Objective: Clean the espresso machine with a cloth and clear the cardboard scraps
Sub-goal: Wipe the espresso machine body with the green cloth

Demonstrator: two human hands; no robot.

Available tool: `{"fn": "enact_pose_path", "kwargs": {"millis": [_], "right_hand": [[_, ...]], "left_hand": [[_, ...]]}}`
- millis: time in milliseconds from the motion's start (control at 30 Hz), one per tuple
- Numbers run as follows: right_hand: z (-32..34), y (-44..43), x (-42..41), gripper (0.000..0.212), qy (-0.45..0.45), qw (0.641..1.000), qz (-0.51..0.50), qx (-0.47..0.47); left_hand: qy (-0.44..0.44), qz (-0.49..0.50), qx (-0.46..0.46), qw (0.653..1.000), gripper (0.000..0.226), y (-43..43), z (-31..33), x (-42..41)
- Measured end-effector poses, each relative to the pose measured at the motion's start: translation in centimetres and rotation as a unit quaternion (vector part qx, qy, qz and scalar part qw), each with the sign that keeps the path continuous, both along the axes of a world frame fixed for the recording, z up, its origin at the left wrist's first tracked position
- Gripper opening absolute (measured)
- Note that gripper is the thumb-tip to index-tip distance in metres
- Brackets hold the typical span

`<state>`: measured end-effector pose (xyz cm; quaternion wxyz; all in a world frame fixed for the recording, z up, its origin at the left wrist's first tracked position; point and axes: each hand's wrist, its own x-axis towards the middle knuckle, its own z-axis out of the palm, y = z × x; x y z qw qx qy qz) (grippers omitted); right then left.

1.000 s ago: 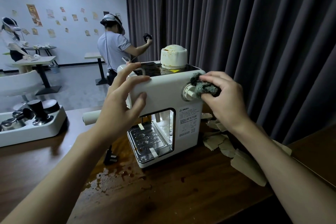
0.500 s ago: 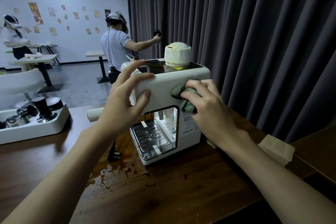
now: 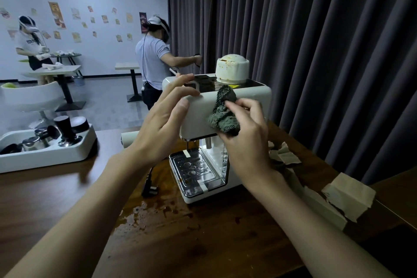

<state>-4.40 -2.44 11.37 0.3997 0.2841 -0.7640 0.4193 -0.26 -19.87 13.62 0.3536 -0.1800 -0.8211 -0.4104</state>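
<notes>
- Head view: the dark wooden counter (image 3: 214, 244) fills the lower frame, and a brown spill (image 3: 153, 212) spreads over its middle, just in front of the machine.
- The white espresso machine (image 3: 196, 117) stands toward the counter's far edge with its drip tray (image 3: 194, 169) facing the near edge. It looks heavy and rigid, with a smooth, probably slippery shell, so I judge it is best steadied at the top edge rather than lifted. A stained white cap (image 3: 232, 69) sits on its dark top.
- The cardboard scraps (image 3: 347, 194) lie along the counter's right edge, and smaller torn bits (image 3: 284, 153) sit just beside the machine's right side. They seem light, stiff and ragged, so they are probably easiest to pinch by an edge or gather into a stack.
- The left hand (image 3: 158, 133) braces the machine's upper left corner. Its fingers (image 3: 180, 92) are spread and fairly straight over the top edge, gripping nothing.
- The right hand (image 3: 246, 142) holds the cloth, with its fingers curled around the bundle, and presses it against the front panel.
- The dark green cloth (image 3: 223, 115) is bunched, soft and limp, with its upper end reaching the top edge. It should mould to corners, and a wad in the palm suits it.
</notes>
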Motion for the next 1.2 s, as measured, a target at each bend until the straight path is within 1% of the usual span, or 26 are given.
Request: {"fn": "enact_pose_path", "kwargs": {"millis": [67, 167, 200, 267, 333, 400, 533, 567, 600, 700, 733, 767, 833, 900, 967, 1033, 1133, 1200], "right_hand": [[0.1, 0.0, 0.6, 0.067, -0.036, 0.998, 0.031, -0.031], [0.0, -0.4, 1.7, 0.083, -0.109, 0.989, 0.081, -0.055], [-0.2, -0.6, 1.8, 0.082, -0.117, 0.987, 0.089, -0.066], [-0.4, -0.9, 1.7, 0.066, -0.104, 0.988, 0.08, -0.082], [-0.6, -1.3, 1.3, 0.051, -0.069, 0.992, 0.044, -0.092], [-1.0, -1.7, 1.3, 0.046, -0.037, 0.995, 0.017, -0.096], [-1.3, -2.5, 1.7, 0.04, 0.04, 0.997, 0.057, -0.018], [-1.2, -2.5, 1.4, 0.039, 0.055, 0.997, 0.058, -0.015], [-0.9, -2.4, 1.0, 0.037, 0.057, 0.997, 0.051, -0.032], [-0.6, -2.4, 0.6, 0.035, 0.033, 0.991, 0.009, -0.126], [-0.8, -2.7, 0.8, 0.034, 0.033, 0.991, 0.007, -0.13], [-1.2, -3.0, 1.1, 0.033, 0.039, 0.993, 0.013, -0.111], [-2.2, -3.4, 1.5, 0.032, 0.059, 0.996, 0.042, -0.048], [-2.5, -3.0, 1.1, 0.03, 0.067, 0.996, 0.06, -0.02], [-2.5, -2.1, 0.3, 0.03, 0.053, 0.997, 0.044, -0.041], [-3.0, -1.2, -0.4, 0.031, 0.024, 0.997, 0.007, -0.076], [-4.1, 0.3, -0.9, 0.032, -0.018, 0.993, -0.044, -0.107], [-4.6, 1.2, -0.7, 0.031, -0.01, 0.991, -0.062, -0.117]], "left_hand": [[0.002, 0.002, 0.001, 1.0, 0.041, -0.1, -0.1, -0.1], [0.004, -0.002, 0.004, 1.0, 0.041, -0.1, -0.2, -0.2], [0.003, -0.001, 0.004, 1.0, 0.041, -0.1, -0.3, -0.2], [-0.002, -0.001, 0.006, 1.0, 0.039, -0.1, -0.3, -0.1], [-0.009, -0.003, 0.013, 1.0, 0.039, 0.0, -0.1, 0.0], [-0.011, -0.006, 0.017, 1.0, 0.04, 0.0, 0.1, 0.1], [-0.011, -0.016, 0.022, 1.0, 0.047, 0.0, 0.4, 0.2], [-0.014, -0.016, 0.023, 0.999, 0.047, -0.1, 0.4, 0.2], [-0.018, -0.017, 0.024, 0.999, 0.047, -0.2, 0.4, 0.3], [-0.017, -0.011, 0.024, 1.0, 0.049, -0.2, 0.4, 0.3], [-0.012, -0.01, 0.024, 1.0, 0.048, -0.1, 0.4, 0.2], [-0.006, -0.009, 0.022, 1.0, 0.047, 0.0, 0.3, 0.1], [0.014, -0.001, 0.002, 1.0, 0.037, 0.2, 0.2, -0.1], [0.029, 0.019, -0.032, 0.999, 0.027, 0.2, 0.0, -0.2], [0.033, 0.031, -0.056, 0.997, 0.031, 0.1, -0.2, -0.3], [0.028, 0.038, -0.06, 0.997, 0.036, 0.0, -0.3, -0.4], [0.023, 0.05, -0.062, 0.997, 0.036, 0.1, -0.4, -0.4], [0.023, 0.046, -0.059, 0.997, 0.037, 0.2, -0.4, -0.4]]}}
